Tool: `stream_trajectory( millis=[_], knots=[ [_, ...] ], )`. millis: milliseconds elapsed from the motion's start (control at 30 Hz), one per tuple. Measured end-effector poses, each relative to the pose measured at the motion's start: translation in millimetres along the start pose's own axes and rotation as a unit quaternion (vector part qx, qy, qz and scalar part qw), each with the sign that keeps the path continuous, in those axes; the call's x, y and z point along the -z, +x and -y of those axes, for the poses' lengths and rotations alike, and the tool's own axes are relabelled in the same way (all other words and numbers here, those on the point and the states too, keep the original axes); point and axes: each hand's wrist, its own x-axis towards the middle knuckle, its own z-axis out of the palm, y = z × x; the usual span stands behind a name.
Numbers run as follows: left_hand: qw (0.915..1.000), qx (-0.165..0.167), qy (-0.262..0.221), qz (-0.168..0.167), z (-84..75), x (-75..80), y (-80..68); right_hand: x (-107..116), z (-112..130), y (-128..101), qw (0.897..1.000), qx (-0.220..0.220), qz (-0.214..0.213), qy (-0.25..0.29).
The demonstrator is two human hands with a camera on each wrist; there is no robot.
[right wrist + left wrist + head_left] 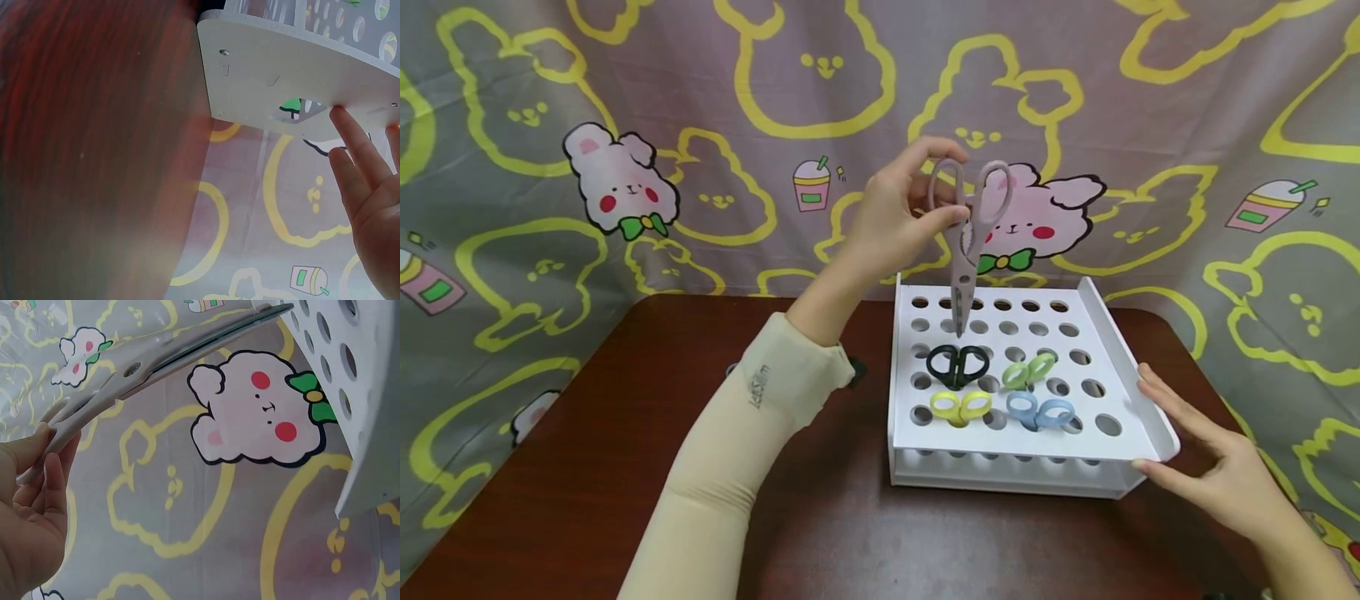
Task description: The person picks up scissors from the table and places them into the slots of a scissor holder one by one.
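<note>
1. The left arm, in a beige sleeve (730,467), reaches up from the lower left, with the left hand (887,218) raised above the back rows of the white perforated rack (1138,392).
2. Its fingers (37,487) and thumb pinch the handle loops of the pale grey scissors (966,242), which hang blades down with the tips just at a hole in the rack's back rows.
3. The right hand (1213,462) lies low at the rack's right front corner, fingers (356,156) straight and spread, their tips touching the rack's side wall.
4. Four small scissors stand in the rack's holes: black scissors (957,365), green scissors (1028,372), yellow scissors (960,406) and blue scissors (1040,412).
5. The rack sits on the dark brown table (587,467).
</note>
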Motion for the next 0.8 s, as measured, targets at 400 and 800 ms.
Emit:
stream_trajectory(
  millis=[400,800],
  knots=[
    [0.9983,0.007,0.008,0.058,-1.1,-23.1,3.5,-0.1,0.5,-0.3,1.0,0.015,-0.002,-0.001],
    [0.9949,0.015,0.019,0.098,-3.5,-36.4,9.6,-0.1,1.7,-0.9,1.0,-0.001,-0.001,-0.01]
  ],
)
